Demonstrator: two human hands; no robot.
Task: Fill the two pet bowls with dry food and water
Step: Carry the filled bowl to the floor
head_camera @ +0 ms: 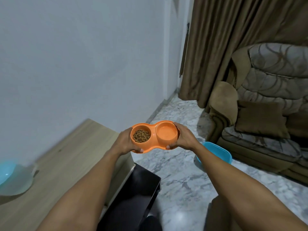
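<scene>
Holding the orange feeder (153, 129) aloft — nearly done.
My left hand (124, 141) and right hand (184, 137) grip its ends, fingers (168, 147) curled round the rim, above the floor (175, 172); kibble (141, 136) in one bowl, seemingly water (166, 131) in the other — only setting down is left.

Pale wall (75, 55), marble floor (180, 172), brown curtains (225, 39), patterned sofa (270, 90), wooden tabletop (70, 164).
</scene>
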